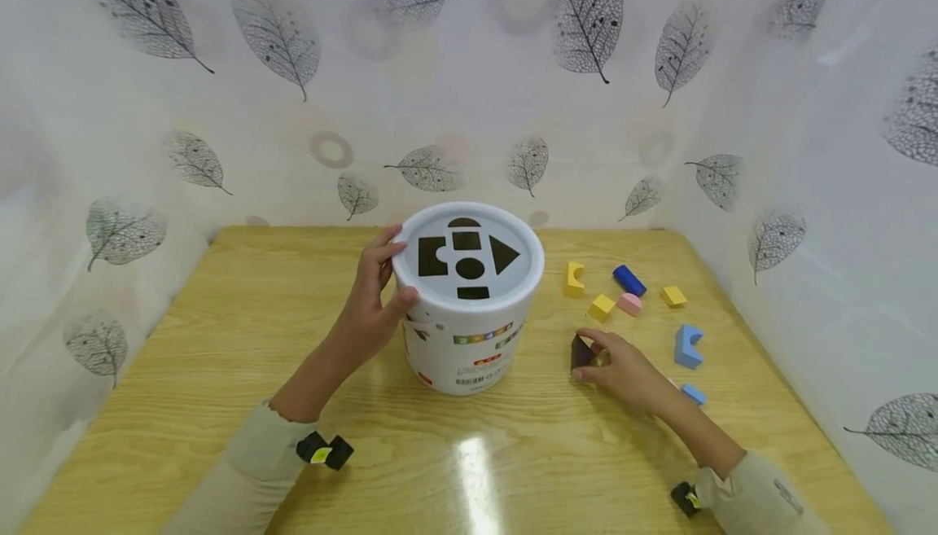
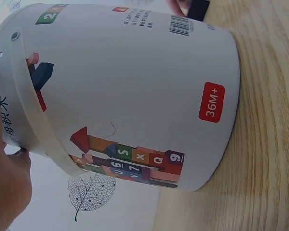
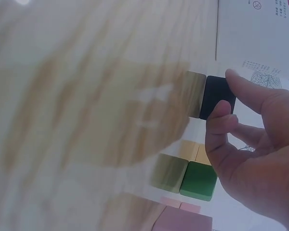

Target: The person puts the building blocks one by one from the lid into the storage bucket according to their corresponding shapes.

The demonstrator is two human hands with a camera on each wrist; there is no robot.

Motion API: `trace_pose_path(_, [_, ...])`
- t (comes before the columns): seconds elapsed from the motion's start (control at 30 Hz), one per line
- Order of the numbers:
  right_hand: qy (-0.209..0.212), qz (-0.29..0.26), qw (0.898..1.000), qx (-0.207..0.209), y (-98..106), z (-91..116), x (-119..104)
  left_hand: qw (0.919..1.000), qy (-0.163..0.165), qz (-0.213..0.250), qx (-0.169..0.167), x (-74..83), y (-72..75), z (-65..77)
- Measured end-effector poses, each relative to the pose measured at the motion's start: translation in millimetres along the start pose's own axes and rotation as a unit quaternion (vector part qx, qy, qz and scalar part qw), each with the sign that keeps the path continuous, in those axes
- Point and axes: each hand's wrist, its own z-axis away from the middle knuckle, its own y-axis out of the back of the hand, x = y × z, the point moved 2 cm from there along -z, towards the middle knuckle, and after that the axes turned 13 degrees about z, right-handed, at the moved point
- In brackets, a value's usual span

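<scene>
A white bucket (image 1: 469, 339) stands upright on the table, its lid (image 1: 399, 262) cut with shaped holes: round, square, triangular, rectangular and notched. My left hand (image 1: 377, 291) grips the bucket's left side near the rim, with fingers up at the lid's edge and thumb on the front. To the right of the bucket, my right hand (image 1: 623, 368) pinches a dark triangular block (image 1: 580, 354) between thumb and fingers. In the right wrist view that block (image 3: 216, 97) is black, low over the shiny tabletop. A green block (image 3: 198, 181) lies below it in that view.
Right of the bucket lie a yellow notched block (image 1: 572, 280), a blue cylinder (image 1: 629, 280), a pink block (image 1: 629, 304), yellow blocks (image 1: 601, 308) (image 1: 673, 296) and a light blue notched block (image 1: 687, 347). Another light blue block (image 1: 693, 394) shows beyond my right wrist. Leaf-patterned curtains (image 1: 469, 111) enclose the table.
</scene>
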Motion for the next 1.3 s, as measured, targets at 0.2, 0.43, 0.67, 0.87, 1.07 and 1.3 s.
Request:
trace_pose_path(0.2, [-0.002,-0.007,1.0,-0.005,0,-1,0,1.0,-0.005,0.003,0.0,-1.6,1.4,-0.2])
trace_pose_path(0.43, [0.001,-0.029,1.0,0.0,2,-2,-2,1.0,-0.003,0.002,-0.001,-1.6,0.7,-1.3])
trace_pose_path(0.67, [-0.004,-0.041,0.999,-0.002,4,-2,-4,1.0,-0.003,0.001,-0.001,-0.7,0.6,-1.9])
trace_pose_path(0.87, [-0.02,-0.068,0.997,-0.013,8,0,-9,1.0,-0.003,0.001,0.0,-1.2,0.7,-1.5])
trace_pose_path(1.07, [-0.026,-0.079,0.996,-0.02,9,0,-9,1.0,0.001,0.004,-0.001,-2.3,0.6,-1.1])
trace_pose_path(1.3, [-0.017,-0.095,0.995,-0.021,10,2,-11,1.0,0.0,0.003,-0.002,-2.5,0.5,-0.3])
